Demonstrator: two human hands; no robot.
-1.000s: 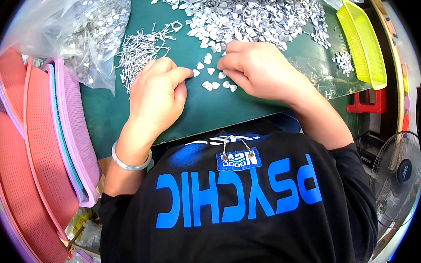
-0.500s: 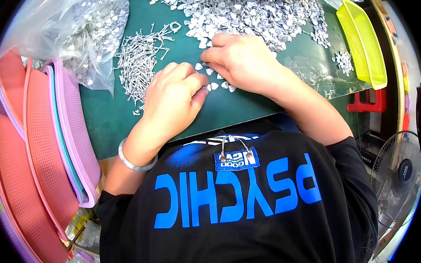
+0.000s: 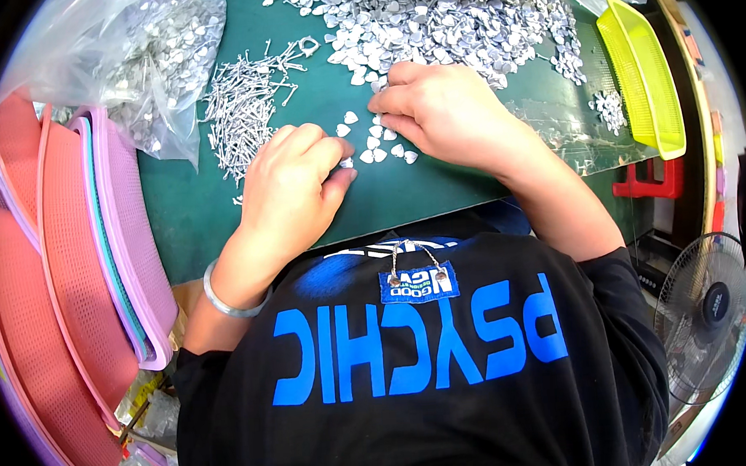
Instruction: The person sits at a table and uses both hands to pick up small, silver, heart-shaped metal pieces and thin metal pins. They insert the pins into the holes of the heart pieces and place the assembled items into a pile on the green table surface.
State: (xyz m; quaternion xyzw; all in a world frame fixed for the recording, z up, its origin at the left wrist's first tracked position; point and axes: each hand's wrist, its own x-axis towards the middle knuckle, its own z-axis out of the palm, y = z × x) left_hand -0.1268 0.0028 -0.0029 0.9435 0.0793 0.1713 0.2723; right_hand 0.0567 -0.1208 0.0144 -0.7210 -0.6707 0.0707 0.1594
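My left hand (image 3: 290, 185) hovers low over the green tabletop, thumb and forefinger closed around a small silver heart-shaped piece (image 3: 346, 163). To its right, my right hand (image 3: 441, 111) has its fingers curled together, their tips down at loose hearts; what they hold, if anything, is hidden. Several single silver hearts (image 3: 367, 156) lie between the two hands. Beyond the right hand spreads a large heap of silver hearts (image 3: 455, 30). Beside the left hand is a pile of thin silver metal pins (image 3: 240, 113), with a small ring (image 3: 307, 46) at its far end.
A clear plastic bag (image 3: 158, 75) of hearts stands at the far left. Stacked pink and purple perforated baskets (image 3: 80, 274) line the left side. A yellow-green basket (image 3: 648, 83) sits at the right edge near a small silver cluster (image 3: 608, 111). Lower right is a fan (image 3: 706, 317).
My left hand has shifted left and slightly down, away from the loose hearts. My right hand has moved slightly right, uncovering more hearts between the hands.
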